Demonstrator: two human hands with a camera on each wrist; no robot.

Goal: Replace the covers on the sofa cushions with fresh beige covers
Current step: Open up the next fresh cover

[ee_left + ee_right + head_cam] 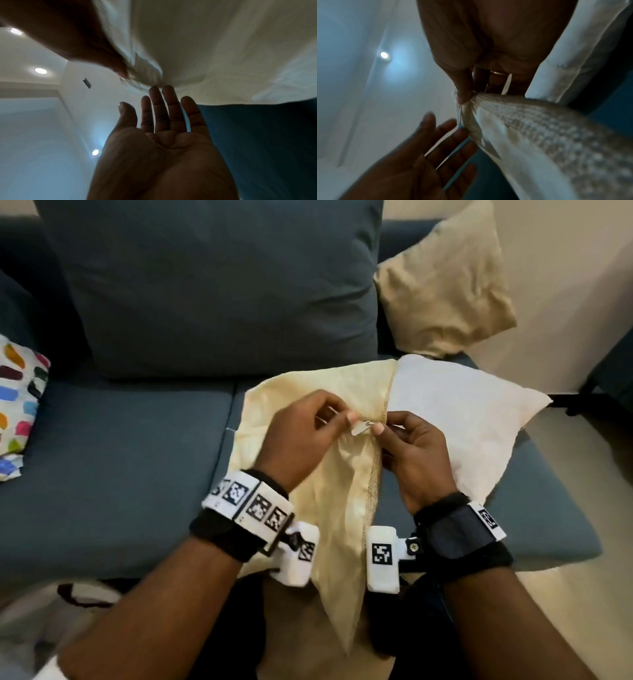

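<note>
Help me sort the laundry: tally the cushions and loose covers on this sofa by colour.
Blue back cushion: 1
Beige cushion: 1
White bare cushion: 1
Pale yellow cover: 1
Multicoloured patterned piece (cover or cushion, cannot tell): 1
Total: 5

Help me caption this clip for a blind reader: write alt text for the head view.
Two hands, the left hand and right hand, meet fingertip to fingertip at a small white tag on the woven edge of a beige cover. A white cushion insert sticks out of it to the right. Both lie on a blue sofa.
</note>
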